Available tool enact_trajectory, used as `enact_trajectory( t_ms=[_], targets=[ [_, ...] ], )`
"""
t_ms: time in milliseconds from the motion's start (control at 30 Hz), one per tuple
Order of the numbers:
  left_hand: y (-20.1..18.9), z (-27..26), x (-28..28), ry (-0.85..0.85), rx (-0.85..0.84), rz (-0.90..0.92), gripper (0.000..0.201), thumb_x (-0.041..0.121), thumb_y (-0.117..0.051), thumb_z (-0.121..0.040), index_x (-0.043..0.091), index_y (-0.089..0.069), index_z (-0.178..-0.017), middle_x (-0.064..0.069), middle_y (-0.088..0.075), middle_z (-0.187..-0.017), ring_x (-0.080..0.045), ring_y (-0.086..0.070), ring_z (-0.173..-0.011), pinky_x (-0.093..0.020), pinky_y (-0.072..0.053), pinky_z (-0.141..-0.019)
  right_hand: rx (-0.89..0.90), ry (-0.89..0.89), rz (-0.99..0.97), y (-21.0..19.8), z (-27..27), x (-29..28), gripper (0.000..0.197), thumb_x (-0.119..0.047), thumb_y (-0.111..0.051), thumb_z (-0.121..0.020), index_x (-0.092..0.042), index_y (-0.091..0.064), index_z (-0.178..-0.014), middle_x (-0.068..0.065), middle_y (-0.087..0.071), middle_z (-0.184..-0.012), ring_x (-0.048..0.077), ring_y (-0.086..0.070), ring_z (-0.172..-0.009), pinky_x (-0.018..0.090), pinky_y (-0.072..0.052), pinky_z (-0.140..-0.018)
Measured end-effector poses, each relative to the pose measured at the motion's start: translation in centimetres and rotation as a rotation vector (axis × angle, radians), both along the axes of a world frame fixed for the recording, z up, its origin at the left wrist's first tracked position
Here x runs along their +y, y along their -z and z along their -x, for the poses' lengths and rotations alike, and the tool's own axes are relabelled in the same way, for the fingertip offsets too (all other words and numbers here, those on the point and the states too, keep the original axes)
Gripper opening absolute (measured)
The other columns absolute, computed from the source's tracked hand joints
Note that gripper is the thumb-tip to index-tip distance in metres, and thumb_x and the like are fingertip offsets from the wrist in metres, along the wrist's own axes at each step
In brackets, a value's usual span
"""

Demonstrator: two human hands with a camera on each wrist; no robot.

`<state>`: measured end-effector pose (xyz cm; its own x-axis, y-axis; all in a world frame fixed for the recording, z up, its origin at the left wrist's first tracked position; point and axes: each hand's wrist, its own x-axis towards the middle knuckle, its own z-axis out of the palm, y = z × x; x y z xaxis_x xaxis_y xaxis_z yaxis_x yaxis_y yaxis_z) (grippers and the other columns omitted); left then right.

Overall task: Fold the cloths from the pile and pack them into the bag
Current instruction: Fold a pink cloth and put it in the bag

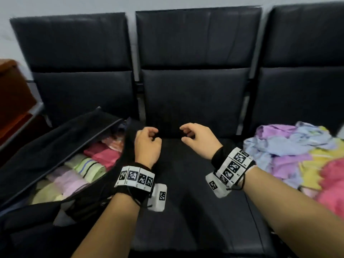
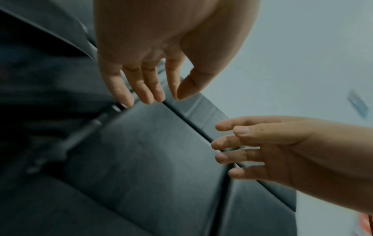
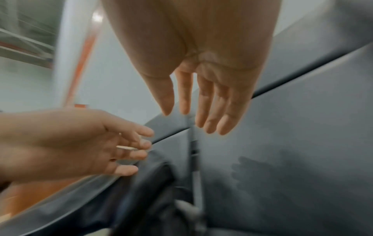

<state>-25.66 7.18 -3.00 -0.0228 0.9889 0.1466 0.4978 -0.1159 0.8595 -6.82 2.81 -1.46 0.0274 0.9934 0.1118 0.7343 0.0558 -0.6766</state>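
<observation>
A black bag (image 1: 46, 146) lies unzipped on the left seat, with several folded cloths (image 1: 80, 170) in pink, green and lilac packed inside. A loose pile of cloths (image 1: 297, 157) in lilac, blue, yellow and pink sits on the right seat. Both hands hover over the bare middle seat (image 1: 186, 192). My left hand (image 1: 149, 140) is beside the bag's right edge, fingers loosely curled and holding nothing. My right hand (image 1: 193, 138) is left of the pile, also empty. The wrist views show the left hand (image 2: 149, 89) and the right hand (image 3: 193, 108) with relaxed, nearly straight fingers.
The three black padded seats stand in a row against a pale wall, joined by metal frame bars (image 1: 138, 94). A brown wooden piece of furniture (image 1: 13, 101) stands at the far left beyond the bag.
</observation>
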Motion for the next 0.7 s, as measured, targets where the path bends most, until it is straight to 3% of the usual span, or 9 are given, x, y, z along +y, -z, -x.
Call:
enact_trajectory(
  t_ms=[167, 333, 400, 500, 533, 633, 700],
  targets=[
    [1.9, -14.0, -7.0, 0.395, 0.123, 0.127, 0.027, 0.001, -0.062, -0.083, 0.022, -0.071, -0.098, -0.002, -0.061, -0.105, -0.013, -0.060, -0.092, -0.026, -0.047, -0.089, 0.029, 0.262, 0.055, 1.9, -11.8, -10.7, 0.038, -0.022, -0.067, -0.088, -0.021, -0.061, -0.126, -0.002, -0.063, -0.106, 0.014, -0.061, -0.091, 0.028, -0.049, -0.086],
    [5.4, -26.4, -14.2, 0.659, 0.187, 0.215, 0.028, -0.003, -0.061, -0.081, 0.013, -0.075, -0.098, -0.008, -0.065, -0.102, -0.021, -0.064, -0.093, -0.029, -0.050, -0.091, 0.059, 0.493, 0.186, 6.3, -23.0, -20.1, 0.041, -0.015, -0.066, -0.086, -0.014, -0.060, -0.127, 0.007, -0.063, -0.112, 0.023, -0.061, -0.098, 0.032, -0.047, -0.090],
    [7.4, -30.3, -16.2, 0.729, 0.201, 0.271, 0.027, -0.003, -0.062, -0.080, 0.016, -0.075, -0.093, -0.007, -0.068, -0.098, -0.021, -0.066, -0.090, -0.026, -0.052, -0.084, 0.040, 0.581, 0.230, 8.0, -27.0, -22.8, 0.043, -0.011, -0.064, -0.084, -0.013, -0.060, -0.127, 0.012, -0.062, -0.118, 0.028, -0.059, -0.104, 0.033, -0.046, -0.091],
    [10.4, -35.1, -18.5, 0.800, 0.224, 0.384, 0.027, -0.001, -0.063, -0.082, 0.023, -0.070, -0.090, 0.001, -0.068, -0.091, -0.017, -0.065, -0.085, -0.012, -0.047, -0.069, 0.047, 0.700, 0.337, 10.3, -32.1, -26.0, 0.046, -0.009, -0.057, -0.085, -0.016, -0.057, -0.131, 0.014, -0.057, -0.127, 0.032, -0.057, -0.114, 0.036, -0.045, -0.097],
    [11.4, -36.4, -19.2, 0.825, 0.234, 0.422, 0.026, 0.000, -0.063, -0.082, 0.022, -0.069, -0.093, 0.001, -0.069, -0.094, -0.017, -0.066, -0.088, -0.012, -0.048, -0.072, 0.051, 0.729, 0.386, 11.1, -33.5, -26.9, 0.048, -0.010, -0.056, -0.086, -0.019, -0.055, -0.134, 0.015, -0.054, -0.129, 0.034, -0.057, -0.113, 0.036, -0.045, -0.099],
    [14.2, -39.9, -21.5, 0.883, 0.285, 0.514, 0.029, 0.003, -0.067, -0.084, 0.012, -0.067, -0.111, -0.007, -0.071, -0.109, -0.021, -0.067, -0.104, -0.027, -0.050, -0.096, 0.091, 0.729, 0.522, 13.2, -36.4, -28.9, 0.056, -0.014, -0.055, -0.086, -0.026, -0.046, -0.140, 0.018, -0.045, -0.127, 0.036, -0.056, -0.106, 0.034, -0.047, -0.097],
    [15.5, -41.3, -22.9, 0.899, 0.272, 0.559, 0.035, 0.006, -0.071, -0.082, 0.012, -0.063, -0.116, -0.004, -0.069, -0.110, -0.020, -0.065, -0.107, -0.032, -0.049, -0.100, 0.145, 0.718, 0.552, 14.2, -37.3, -29.4, 0.061, -0.012, -0.056, -0.083, -0.029, -0.044, -0.141, 0.016, -0.043, -0.126, 0.035, -0.057, -0.102, 0.034, -0.049, -0.095]
  ],
)
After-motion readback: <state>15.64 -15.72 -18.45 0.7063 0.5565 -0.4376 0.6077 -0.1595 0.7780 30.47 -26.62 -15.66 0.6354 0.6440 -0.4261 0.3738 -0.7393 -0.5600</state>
